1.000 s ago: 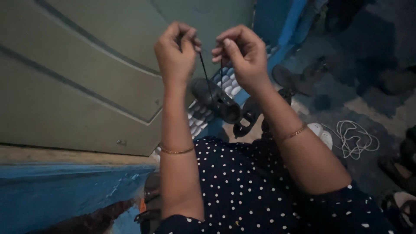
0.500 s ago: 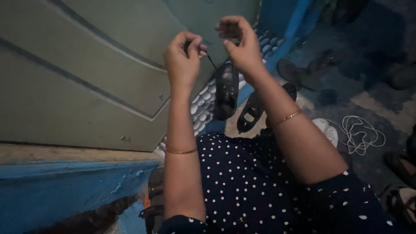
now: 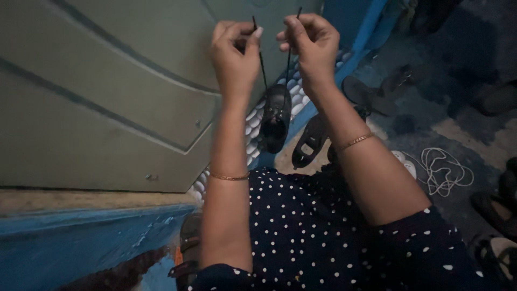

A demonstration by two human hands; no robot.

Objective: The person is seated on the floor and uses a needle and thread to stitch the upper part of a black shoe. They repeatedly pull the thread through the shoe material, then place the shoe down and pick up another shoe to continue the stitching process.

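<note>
Left hand: the left hand [image 3: 235, 51] is raised, thumb and forefinger pinched on one black lace [image 3: 261, 56]
Right hand: the right hand [image 3: 311, 43] is level with it and just beside it, fingers clamped on the other lace [image 3: 289, 56]; a short lace tip sticks up above the knuckles
Shoe: a black shoe [image 3: 276, 117] hangs free from both laces between the forearms, above the dotted dress [image 3: 307, 226], touching nothing else that can be seen
Long axis: near upright as seen from the head camera, leaning slightly to the left at the bottom
Pointing: which end is the toe cannot be told in this dim light
Doing it well, as a judgement: keep both pinches tight and level so the shoe neither tips nor spins
Around: a grey-green door [image 3: 107, 91] at left, a blue ledge [image 3: 81, 237] below it, sandals [image 3: 371, 94] and a white cord [image 3: 444, 172] on the floor at right
</note>
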